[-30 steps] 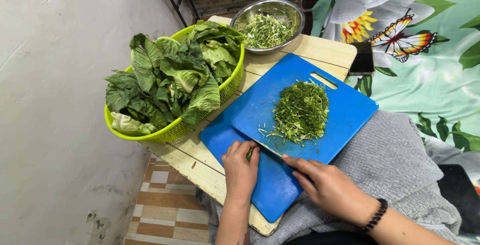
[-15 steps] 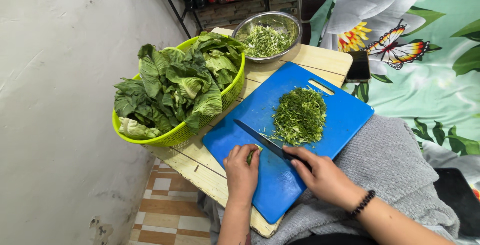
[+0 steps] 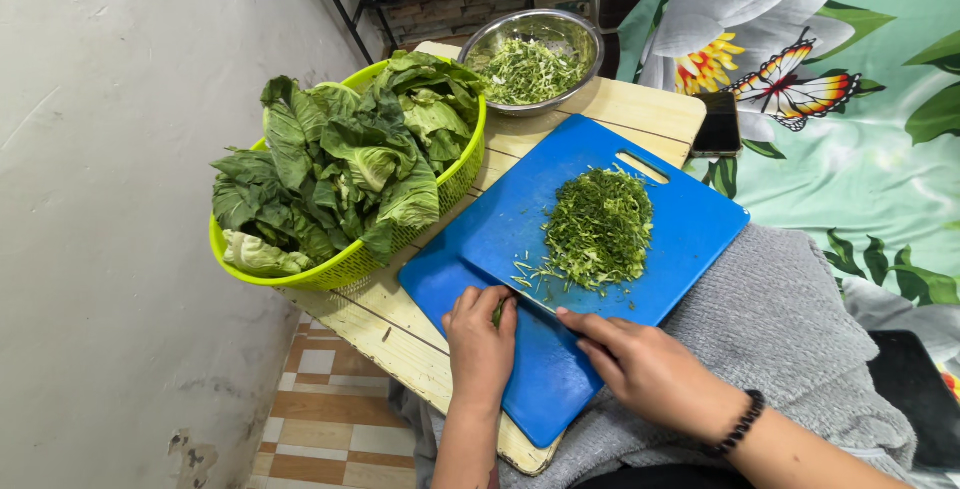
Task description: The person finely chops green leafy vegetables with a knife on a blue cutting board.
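My left hand [image 3: 480, 341] rests on the near end of a blue cutting board [image 3: 693, 221] and pinches a short stub of rolled green leaf [image 3: 498, 311] under its fingertips. My right hand [image 3: 642, 367] grips a knife [image 3: 532, 298], whose blade stands on edge against the board right beside that stub. Just beyond the blade lies a heap of finely shredded greens [image 3: 600, 227], with loose shreds trailing toward my left hand.
A lime-green basket [image 3: 352, 262] heaped with whole leaves [image 3: 350, 159] stands left of the board on a pale wooden table [image 3: 645, 104]. A steel bowl [image 3: 592, 37] of shredded greens sits at the back. A phone [image 3: 718, 121] lies at the table's right edge. Grey knit cloth [image 3: 785, 319] covers my lap.
Half a second ago the knife was raised, its dark blade lying over the board. Now it is down on edge beside the stub. My left hand has stayed in place.
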